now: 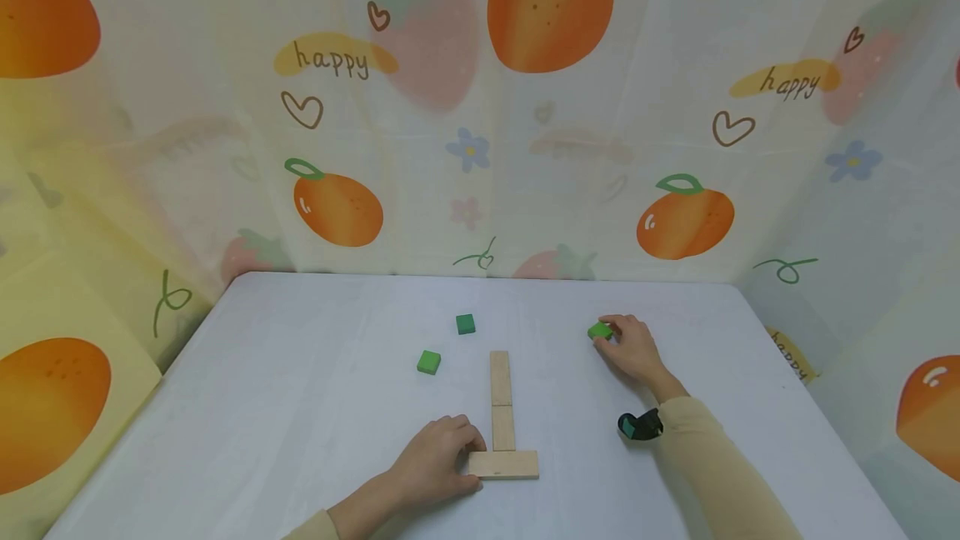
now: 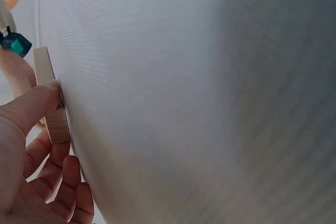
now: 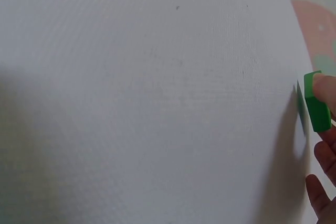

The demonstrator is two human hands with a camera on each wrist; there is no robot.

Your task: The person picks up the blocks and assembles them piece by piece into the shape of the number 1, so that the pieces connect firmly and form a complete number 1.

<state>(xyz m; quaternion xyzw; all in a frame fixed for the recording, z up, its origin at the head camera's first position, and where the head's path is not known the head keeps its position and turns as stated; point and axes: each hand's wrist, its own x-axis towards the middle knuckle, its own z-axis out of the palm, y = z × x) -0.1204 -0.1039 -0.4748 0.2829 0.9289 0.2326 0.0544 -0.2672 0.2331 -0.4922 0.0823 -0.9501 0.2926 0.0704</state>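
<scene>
Near the front middle of the table, my left hand pinches the left end of a plain wooden block that lies crosswise. Its thumb is on the near side of the block, as the left wrist view also shows. From that block two more wooden blocks, a nearer one and a farther one, run end to end away from me, forming an upside-down T. At the back right my right hand pinches a small green block between thumb and fingers. In the right wrist view that block appears slightly above the tabletop.
Two other green blocks lie left of the wooden row: a darker one farther back and a lighter one nearer. A white cloth covers the table. Behind it hangs a fruit-printed curtain. A black wrist device sits by the right sleeve.
</scene>
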